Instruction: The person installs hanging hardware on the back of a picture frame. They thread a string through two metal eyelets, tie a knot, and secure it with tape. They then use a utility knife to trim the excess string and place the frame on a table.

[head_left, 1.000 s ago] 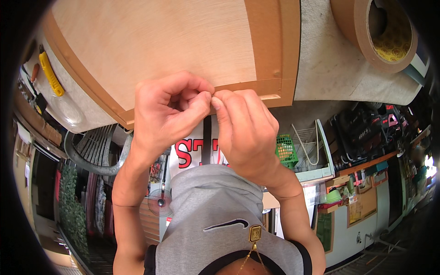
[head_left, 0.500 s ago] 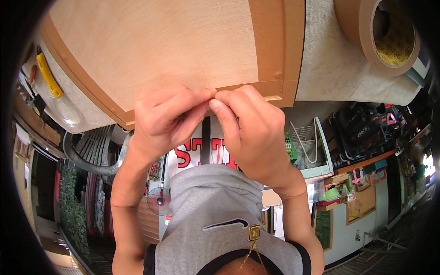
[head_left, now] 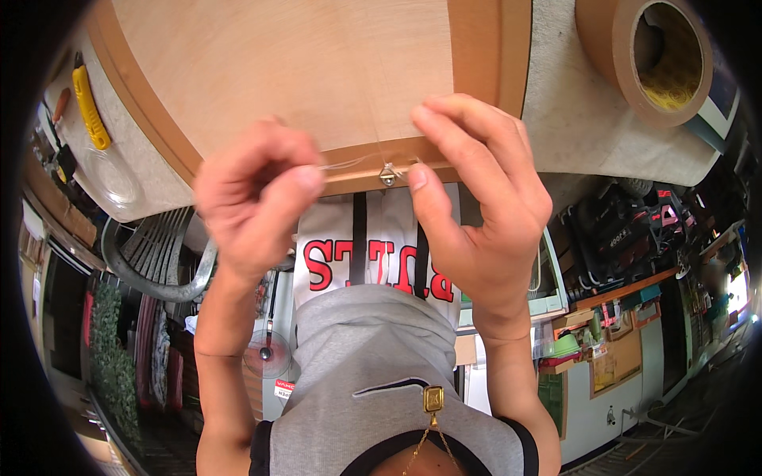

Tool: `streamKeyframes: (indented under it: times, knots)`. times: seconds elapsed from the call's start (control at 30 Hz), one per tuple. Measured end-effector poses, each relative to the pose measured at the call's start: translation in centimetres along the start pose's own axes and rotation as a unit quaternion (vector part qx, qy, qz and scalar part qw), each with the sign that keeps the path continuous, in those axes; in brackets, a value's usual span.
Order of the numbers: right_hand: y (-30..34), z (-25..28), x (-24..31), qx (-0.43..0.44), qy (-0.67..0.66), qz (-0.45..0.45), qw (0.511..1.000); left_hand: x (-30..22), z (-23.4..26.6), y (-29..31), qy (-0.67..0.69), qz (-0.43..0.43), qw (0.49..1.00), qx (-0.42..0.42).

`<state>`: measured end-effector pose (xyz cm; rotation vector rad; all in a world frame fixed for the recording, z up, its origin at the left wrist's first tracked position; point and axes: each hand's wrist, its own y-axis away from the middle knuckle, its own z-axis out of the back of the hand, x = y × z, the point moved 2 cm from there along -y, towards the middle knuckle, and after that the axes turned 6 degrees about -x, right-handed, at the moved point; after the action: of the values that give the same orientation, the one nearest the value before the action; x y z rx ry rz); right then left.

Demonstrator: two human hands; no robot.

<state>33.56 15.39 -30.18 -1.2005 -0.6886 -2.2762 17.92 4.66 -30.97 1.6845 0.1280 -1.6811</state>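
A flat wooden panel, edged with brown tape, lies in front of me. On its near edge sits a small metal ring hanger with thin clear line knotted at it. My left hand, slightly blurred, is closed in a pinch on the loose clear line, which runs from its fingertips toward the hanger. Another strand stretches up across the panel. To the right of the hanger, my right hand is open, thumb and fingers apart. Its thumb tip is close beside the hanger; whether it touches is unclear.
A big roll of brown tape stands on the table at the far right. At the left lie a yellow utility knife and a coil of clear line. Below the table's left edge is a grey chair.
My hands, fingertips together before, have moved apart. The left went left with the line; the right opened and moved right, exposing the metal hanger.
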Motion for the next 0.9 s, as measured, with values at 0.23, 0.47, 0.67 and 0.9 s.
streamKeyframes:
  times: [0.23,0.47,0.67,0.9]
  knots:
    - [0.1,-2.3,0.0,0.002,-0.260,0.086,0.962,-4.4,0.9,0.2,0.109,-0.059,0.992,0.007]
    - [1.2,-1.7,2.4,-0.013,-0.335,0.051,0.941,-4.8,-0.3,0.7,0.106,-0.020,0.994,0.037]
    - [3.6,0.9,1.7,-0.025,-0.211,-0.039,0.976,0.1,-1.4,-0.5,0.083,0.207,0.975,-0.010]
    - [4.6,-0.2,-0.6,-0.075,-0.130,-0.092,0.985,1.4,-1.6,-0.8,-0.037,0.250,0.965,0.066]
